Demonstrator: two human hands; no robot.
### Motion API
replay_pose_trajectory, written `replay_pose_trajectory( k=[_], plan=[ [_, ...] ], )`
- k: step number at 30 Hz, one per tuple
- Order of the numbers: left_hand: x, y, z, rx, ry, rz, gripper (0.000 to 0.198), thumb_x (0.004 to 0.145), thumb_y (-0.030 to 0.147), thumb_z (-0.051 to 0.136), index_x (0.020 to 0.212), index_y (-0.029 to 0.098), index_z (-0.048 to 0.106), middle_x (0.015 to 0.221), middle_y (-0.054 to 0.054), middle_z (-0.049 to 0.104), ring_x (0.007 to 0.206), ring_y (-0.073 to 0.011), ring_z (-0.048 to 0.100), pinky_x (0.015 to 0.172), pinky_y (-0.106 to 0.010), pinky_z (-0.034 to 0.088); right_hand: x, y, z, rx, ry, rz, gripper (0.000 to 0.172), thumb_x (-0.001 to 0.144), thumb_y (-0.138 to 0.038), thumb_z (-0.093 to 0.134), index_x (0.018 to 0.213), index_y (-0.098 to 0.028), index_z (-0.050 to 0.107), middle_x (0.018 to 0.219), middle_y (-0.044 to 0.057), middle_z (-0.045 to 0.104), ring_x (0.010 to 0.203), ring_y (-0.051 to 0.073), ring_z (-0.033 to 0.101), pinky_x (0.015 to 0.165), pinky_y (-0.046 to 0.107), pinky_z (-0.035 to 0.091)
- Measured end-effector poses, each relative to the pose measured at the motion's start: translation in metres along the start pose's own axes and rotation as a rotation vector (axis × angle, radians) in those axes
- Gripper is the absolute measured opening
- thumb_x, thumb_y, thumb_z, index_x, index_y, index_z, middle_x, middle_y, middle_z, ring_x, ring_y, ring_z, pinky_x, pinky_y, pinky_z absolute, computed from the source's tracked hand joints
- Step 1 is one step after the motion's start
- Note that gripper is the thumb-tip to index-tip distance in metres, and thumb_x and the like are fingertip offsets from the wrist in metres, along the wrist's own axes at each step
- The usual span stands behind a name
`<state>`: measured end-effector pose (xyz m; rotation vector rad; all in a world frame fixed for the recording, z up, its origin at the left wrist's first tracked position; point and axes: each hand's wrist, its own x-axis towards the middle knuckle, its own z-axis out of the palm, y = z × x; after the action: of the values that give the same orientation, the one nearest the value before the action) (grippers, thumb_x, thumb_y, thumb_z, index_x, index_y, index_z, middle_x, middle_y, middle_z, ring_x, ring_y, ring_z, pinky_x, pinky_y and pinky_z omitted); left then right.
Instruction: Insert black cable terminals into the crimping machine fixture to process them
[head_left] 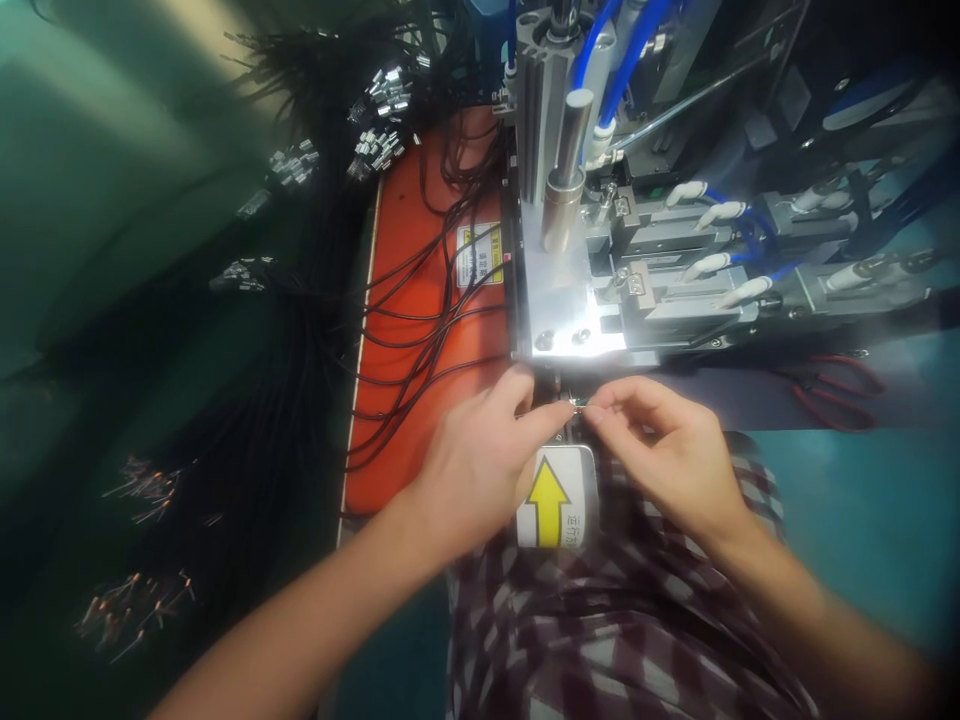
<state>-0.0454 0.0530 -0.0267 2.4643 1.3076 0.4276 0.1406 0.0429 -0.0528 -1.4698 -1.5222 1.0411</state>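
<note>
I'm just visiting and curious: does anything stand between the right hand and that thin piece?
Nothing visible does: the right hand pinches the thin piece at its fingertips, and the left hand is opposite, not between.

Ahead — machine [553, 285] blocks | left: black cables [441, 318] cross | right: gap — then red-handled tool [832, 414]

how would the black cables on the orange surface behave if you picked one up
The black cables look floppy, since they sag into loose curves across the orange surface. Each is probably light, being so thin. Lifting one may well drag its neighbours, as several cross and overlap.
</note>
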Motion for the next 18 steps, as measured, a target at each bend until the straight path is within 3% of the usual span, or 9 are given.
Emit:
replay_pose_trajectory(
  k=[8, 18],
  plan=[
    [-0.0002, 0.0009, -0.0004, 0.016, -0.014, -0.008, 0.037, 0.085, 0.01, 0.043, 0.113, 0.02, 0.065, 0.082, -0.003, 0.047, 0.067, -0.0137, 0.05, 0.055, -0.023, 0.041, 0.004, -0.0022, -0.0007, 0.144, -0.087, 0.173, 0.012, 0.086, -0.027, 0.059, 0.078, -0.018, 0.059, 0.062, -0.003, 0.051, 0.052, 0.01, 0.043, 0.046, 0.022, 0.035],
    [-0.0002, -0.0005, 0.0002, 0.007, -0.021, -0.011, 0.038, 0.084, 0.009, 0.044, 0.113, 0.02, 0.065, 0.083, -0.003, 0.048, 0.067, -0.0137, 0.051, 0.056, -0.022, 0.041, 0.0023, -0.0004, 0.0001, 0.146, -0.098, 0.232, 0.014, 0.086, -0.03, 0.059, 0.079, -0.018, 0.059, 0.064, -0.003, 0.052, 0.053, 0.01, 0.044, 0.048, 0.023, 0.036]
  ],
)
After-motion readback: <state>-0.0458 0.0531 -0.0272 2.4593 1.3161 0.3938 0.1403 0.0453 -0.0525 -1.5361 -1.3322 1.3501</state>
